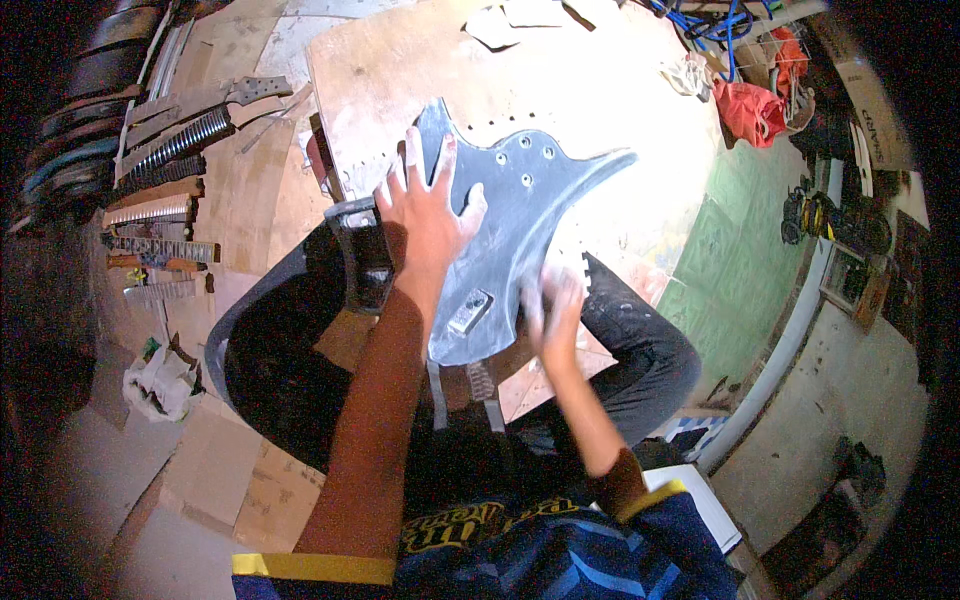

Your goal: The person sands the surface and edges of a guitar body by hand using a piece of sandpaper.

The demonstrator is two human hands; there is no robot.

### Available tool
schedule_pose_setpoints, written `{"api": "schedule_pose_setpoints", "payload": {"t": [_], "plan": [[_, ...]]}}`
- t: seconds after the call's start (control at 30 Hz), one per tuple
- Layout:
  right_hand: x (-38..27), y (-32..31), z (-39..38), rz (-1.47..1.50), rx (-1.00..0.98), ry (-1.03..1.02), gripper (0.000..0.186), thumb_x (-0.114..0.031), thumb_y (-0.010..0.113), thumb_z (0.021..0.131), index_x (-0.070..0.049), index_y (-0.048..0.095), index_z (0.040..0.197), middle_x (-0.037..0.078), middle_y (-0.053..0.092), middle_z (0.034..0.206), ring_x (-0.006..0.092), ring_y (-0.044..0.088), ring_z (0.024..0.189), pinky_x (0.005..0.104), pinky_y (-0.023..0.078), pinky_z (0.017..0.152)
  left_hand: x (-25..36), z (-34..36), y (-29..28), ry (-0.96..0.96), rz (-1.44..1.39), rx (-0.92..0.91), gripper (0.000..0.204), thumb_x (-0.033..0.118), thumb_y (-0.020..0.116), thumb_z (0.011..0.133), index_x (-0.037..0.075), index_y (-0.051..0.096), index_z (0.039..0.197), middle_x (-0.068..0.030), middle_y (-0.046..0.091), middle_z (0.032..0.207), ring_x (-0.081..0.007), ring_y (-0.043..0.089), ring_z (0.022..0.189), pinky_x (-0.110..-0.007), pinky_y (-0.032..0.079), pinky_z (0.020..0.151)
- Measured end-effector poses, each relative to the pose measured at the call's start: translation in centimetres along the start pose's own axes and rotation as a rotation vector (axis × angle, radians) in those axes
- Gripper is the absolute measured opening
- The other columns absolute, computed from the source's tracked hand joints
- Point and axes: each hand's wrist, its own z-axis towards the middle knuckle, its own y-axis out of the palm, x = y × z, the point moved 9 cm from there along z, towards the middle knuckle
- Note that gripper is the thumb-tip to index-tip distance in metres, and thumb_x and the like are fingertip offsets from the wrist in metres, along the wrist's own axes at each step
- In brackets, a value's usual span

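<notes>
A dusty grey-blue electric guitar body (500, 215) lies over my lap and the edge of a pale wooden board (400, 60). It has several small holes toward its far end and a rectangular slot near its lower end. My left hand (425, 215) rests flat on its left side, fingers spread and dusted white. At the lower right curved edge is my right hand (555, 310), smeared by motion and also dusty. Whether its fingers hold anything cannot be made out.
Several guitar necks, one with a dark headstock (258, 90), lie on the left. A crumpled pale cloth (160, 383) is near my left knee. Beyond the board's right side are a red cloth bag (750, 112) and blue cable (732, 35). A pale pipe (775, 370) runs along the right.
</notes>
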Motion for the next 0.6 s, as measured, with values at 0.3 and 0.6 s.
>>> {"api": "schedule_pose_setpoints", "payload": {"t": [0.3,0.6], "plan": [[-0.5,-2.3,10.2,-0.081,0.276,-0.038,0.04,-0.012,0.073,0.088,0.006,0.057,0.12,0.023,0.057,0.11,0.04,0.053,0.105,0.0466,0.042,0.095,0.3,-0.4,0.2,-0.012,-0.037,-0.038,0.07,0.048,0.065,0.084,0.025,0.05,0.149,-0.0198,0.031,0.161,-0.0426,0.044,0.133,-0.059,0.034,0.107],[2.5,0.6,1.1,-0.024,-0.055,-0.01,0.04,-0.023,0.067,0.091,0.001,0.06,0.123,0.03,0.056,0.119,0.0468,0.049,0.116,0.0579,0.035,0.103,0.4,-1.0,-0.1,0.003,0.048,-0.006,0.078,0.049,0.07,0.08,0.027,0.047,0.151,-0.0191,0.03,0.161,-0.0447,0.051,0.123,-0.057,0.036,0.106]]}}
